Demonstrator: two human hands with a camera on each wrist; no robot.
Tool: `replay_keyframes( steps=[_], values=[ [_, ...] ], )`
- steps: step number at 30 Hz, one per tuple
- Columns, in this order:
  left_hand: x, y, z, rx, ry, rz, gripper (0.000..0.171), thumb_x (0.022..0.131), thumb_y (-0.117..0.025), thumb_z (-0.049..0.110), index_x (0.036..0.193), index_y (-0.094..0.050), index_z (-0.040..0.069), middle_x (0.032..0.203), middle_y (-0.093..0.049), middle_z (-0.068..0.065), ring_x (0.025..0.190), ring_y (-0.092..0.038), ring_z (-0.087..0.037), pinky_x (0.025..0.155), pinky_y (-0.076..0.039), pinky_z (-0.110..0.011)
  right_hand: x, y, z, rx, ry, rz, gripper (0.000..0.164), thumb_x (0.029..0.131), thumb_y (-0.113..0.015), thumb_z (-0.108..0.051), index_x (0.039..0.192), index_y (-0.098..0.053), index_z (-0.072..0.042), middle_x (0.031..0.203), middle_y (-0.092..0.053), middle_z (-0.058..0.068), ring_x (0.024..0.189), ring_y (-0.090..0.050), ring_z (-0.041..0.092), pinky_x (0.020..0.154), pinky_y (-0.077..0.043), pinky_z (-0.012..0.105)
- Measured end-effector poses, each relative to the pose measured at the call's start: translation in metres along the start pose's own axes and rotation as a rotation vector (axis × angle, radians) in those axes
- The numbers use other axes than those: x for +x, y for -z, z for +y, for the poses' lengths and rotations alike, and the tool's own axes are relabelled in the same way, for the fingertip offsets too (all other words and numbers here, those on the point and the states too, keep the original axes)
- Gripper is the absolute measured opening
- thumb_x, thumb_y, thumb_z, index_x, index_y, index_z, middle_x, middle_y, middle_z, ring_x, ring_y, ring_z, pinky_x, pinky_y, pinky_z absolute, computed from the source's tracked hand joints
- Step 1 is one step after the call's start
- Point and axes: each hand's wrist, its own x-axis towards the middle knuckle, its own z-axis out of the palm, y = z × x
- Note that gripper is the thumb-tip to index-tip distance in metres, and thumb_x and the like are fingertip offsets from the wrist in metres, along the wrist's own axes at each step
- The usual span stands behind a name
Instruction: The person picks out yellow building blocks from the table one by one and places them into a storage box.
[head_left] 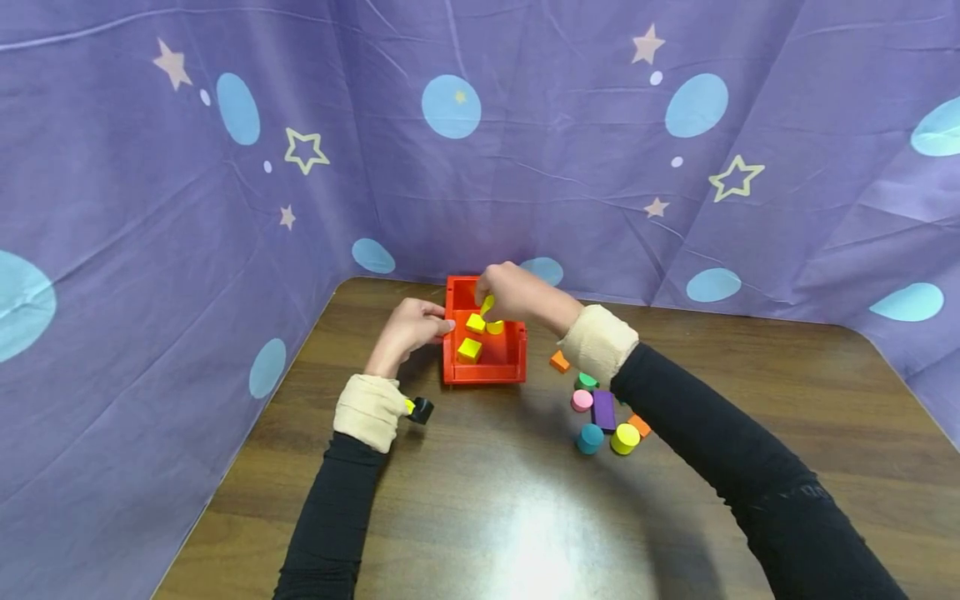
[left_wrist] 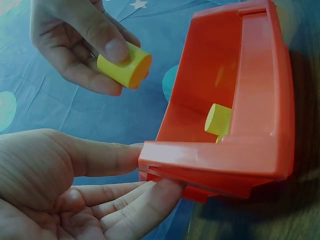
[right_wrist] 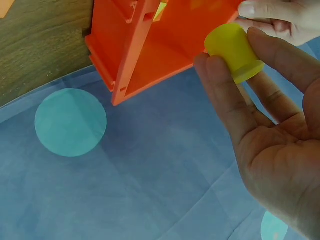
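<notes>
A red plastic bin (head_left: 499, 357) stands on the table near the back curtain. My left hand (head_left: 407, 331) holds its left rim, with the thumb on top and the fingers below, as the left wrist view shows. Above the bin my right hand (head_left: 522, 293) pinches a yellow cylinder block (right_wrist: 234, 52) between thumb and fingertips. Two yellow cube-like blocks (head_left: 470, 350) and a yellow round block (head_left: 495, 327) lie on the bin's floor. In the left wrist view the bin's wall hides most of its contents.
Right of the bin lie loose blocks: an orange one (head_left: 559, 361), a green one (head_left: 587, 382), a pink one (head_left: 582, 401), a purple one (head_left: 603, 412), a blue cylinder (head_left: 590, 438) and a yellow cylinder (head_left: 625, 438). A purple curtain (head_left: 570, 167) borders the table.
</notes>
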Motion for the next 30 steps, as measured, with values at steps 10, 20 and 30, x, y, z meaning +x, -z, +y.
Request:
replay_keyframes(
  steps=[10,20,30],
  values=[
    [0.002,0.000,-0.001,-0.018,-0.018,0.000,0.034,0.087,-0.062,0.007,0.117,-0.059,-0.008,0.113,-0.062,-0.022,0.082,-0.067,-0.021,0.085,-0.056,-0.042,0.013,-0.008,-0.004,-0.033,-0.008,-0.017,0.012,0.074,-0.073,-0.006,0.086,-0.071,-0.006,0.089,-0.070,0.003,0.081,-0.062,0.018,0.074,-0.054,0.029],
    [0.005,0.003,-0.001,0.027,-0.010,0.005,0.036,0.086,-0.064,0.011,0.118,-0.060,-0.005,0.112,-0.064,-0.019,0.079,-0.068,-0.020,0.076,-0.058,-0.032,0.024,-0.015,-0.006,-0.054,-0.050,-0.029,0.008,0.071,-0.071,-0.002,0.076,-0.067,-0.007,0.076,-0.063,0.002,0.070,-0.055,0.016,0.058,-0.048,0.025],
    [0.004,0.002,-0.001,0.004,-0.015,0.001,0.036,0.086,-0.063,0.009,0.118,-0.059,-0.006,0.112,-0.064,-0.021,0.082,-0.068,-0.021,0.078,-0.059,-0.034,0.034,-0.024,-0.003,-0.047,-0.094,-0.055,0.022,0.072,-0.072,-0.002,0.063,-0.053,-0.009,0.061,-0.045,-0.001,0.060,-0.041,0.013,0.048,-0.035,0.022]
  ],
)
